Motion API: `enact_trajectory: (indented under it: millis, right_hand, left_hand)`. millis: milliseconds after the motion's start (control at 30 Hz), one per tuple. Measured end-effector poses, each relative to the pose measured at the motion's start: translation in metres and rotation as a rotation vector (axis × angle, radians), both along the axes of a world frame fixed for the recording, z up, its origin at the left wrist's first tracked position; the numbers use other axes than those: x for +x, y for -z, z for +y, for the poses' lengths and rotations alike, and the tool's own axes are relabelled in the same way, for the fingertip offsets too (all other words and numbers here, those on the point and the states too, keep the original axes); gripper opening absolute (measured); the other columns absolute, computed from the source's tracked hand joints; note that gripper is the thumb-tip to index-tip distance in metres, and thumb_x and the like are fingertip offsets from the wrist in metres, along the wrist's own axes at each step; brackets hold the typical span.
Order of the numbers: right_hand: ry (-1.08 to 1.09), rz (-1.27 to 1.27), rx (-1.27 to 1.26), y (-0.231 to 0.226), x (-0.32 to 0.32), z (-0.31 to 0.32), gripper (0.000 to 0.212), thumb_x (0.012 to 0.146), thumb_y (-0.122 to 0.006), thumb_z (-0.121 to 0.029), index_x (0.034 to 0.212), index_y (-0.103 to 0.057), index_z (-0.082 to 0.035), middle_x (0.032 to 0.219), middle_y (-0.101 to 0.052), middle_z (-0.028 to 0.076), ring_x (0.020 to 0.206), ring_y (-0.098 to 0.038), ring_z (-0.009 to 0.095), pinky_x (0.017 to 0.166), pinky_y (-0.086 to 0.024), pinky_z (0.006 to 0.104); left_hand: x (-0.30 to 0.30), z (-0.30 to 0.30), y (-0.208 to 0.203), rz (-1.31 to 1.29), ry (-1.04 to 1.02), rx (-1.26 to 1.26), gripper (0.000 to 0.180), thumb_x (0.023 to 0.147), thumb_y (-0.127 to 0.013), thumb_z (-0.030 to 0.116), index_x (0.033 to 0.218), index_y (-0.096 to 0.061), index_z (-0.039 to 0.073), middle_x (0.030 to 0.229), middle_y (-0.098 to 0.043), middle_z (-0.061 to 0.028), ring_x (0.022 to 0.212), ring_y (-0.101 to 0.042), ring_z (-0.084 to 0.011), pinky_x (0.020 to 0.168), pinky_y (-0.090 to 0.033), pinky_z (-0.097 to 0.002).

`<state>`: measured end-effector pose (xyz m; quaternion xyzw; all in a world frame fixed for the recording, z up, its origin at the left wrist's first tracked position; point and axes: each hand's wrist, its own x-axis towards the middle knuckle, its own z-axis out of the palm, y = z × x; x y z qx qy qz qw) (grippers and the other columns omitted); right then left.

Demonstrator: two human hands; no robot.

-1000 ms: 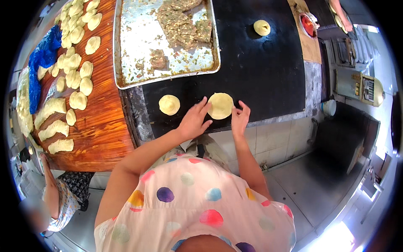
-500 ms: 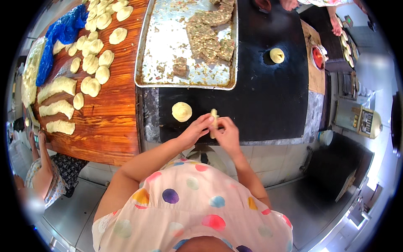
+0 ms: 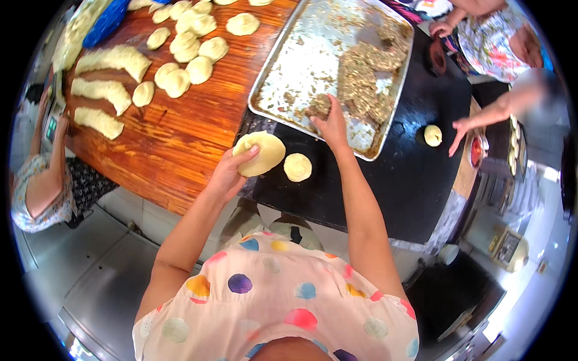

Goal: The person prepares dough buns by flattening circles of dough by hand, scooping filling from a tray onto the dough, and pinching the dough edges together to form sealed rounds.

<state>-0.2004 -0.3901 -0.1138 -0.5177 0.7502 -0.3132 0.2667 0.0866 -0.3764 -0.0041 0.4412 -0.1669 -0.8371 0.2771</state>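
Over the seam between the wooden and black worktops, my left hand is closed on a flattened dough disc, its thumb lying on top. My right hand reaches into the near side of a metal tray, its fingers closed around a small lump of brown, speckled filling. A larger mass of filling lies at the tray's right side. Between my two arms, a round dough piece rests on the black worktop.
Several dough rounds and long dough strips lie on the wooden table, by a blue plastic sheet. At right, a co-worker's hand is near another dough piece and a bowl of red contents. Another person stands at far left.
My hands have separated: the left now holds a flat dough disc up at the left, while the right has moved to filling in the tray. The view has turned; a co-worker's arm reaches in.
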Motion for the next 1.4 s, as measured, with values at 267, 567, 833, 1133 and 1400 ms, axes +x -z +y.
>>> enact_trajectory:
  millis: [267,567,833,1133,1400]
  right_hand:
    - [-0.171,0.281,0.04,-0.033,0.043,-0.031,0.067,0.074,-0.079,-0.016,0.134,-0.049,-0.015,0.122,-0.052,0.012,0.109,-0.058,0.035,0.089,-0.051,0.0422]
    - [-0.322,0.401,0.212,-0.031,0.049,-0.06,0.071,0.072,-0.08,-0.016,0.137,-0.05,-0.021,0.121,-0.056,0.013,0.108,-0.06,0.033,0.088,-0.051,0.0425]
    - [-0.051,-0.333,0.135,-0.015,-0.003,-0.057,0.072,0.071,-0.084,-0.016,0.137,-0.055,-0.015,0.118,-0.062,0.012,0.099,-0.064,0.021,0.087,-0.051,0.0322]
    - [-0.307,-0.035,-0.091,-0.147,0.045,-0.011,0.069,0.076,-0.079,-0.017,0.139,-0.05,-0.007,0.125,-0.061,0.017,0.114,-0.059,0.034,0.1,-0.045,0.0421]
    - [-0.205,0.094,-0.385,-0.138,0.043,0.026,0.057,0.094,-0.062,-0.029,0.14,-0.046,0.001,0.14,-0.051,0.019,0.134,-0.045,0.034,0.117,-0.025,0.0473]
  left_hand:
    - [0.017,-0.013,0.014,0.09,-0.155,-0.015,0.044,0.091,-0.069,0.019,0.128,-0.053,0.0,0.121,-0.063,-0.011,0.112,-0.062,-0.021,0.098,-0.049,-0.0371]
    - [0.017,-0.027,0.012,0.082,-0.134,0.038,0.042,0.092,-0.067,0.019,0.127,-0.052,0.0,0.121,-0.063,-0.0116,0.111,-0.063,-0.022,0.096,-0.051,-0.0388]
    - [-0.009,-0.054,0.026,0.099,-0.128,-0.029,0.042,0.094,-0.065,0.02,0.127,-0.052,-0.001,0.12,-0.063,-0.0118,0.109,-0.063,-0.0226,0.095,-0.052,-0.0373]
    - [-0.09,-0.072,0.02,0.596,-0.007,0.098,0.047,0.099,-0.053,0.045,0.125,-0.056,0.006,0.121,-0.064,-0.01,0.112,-0.062,-0.023,0.098,-0.049,-0.0407]
    - [-0.13,-0.051,-0.002,0.446,-0.057,0.071,0.032,0.096,-0.063,0.03,0.121,-0.06,0.01,0.114,-0.065,-0.006,0.106,-0.063,-0.0191,0.093,-0.052,-0.0375]
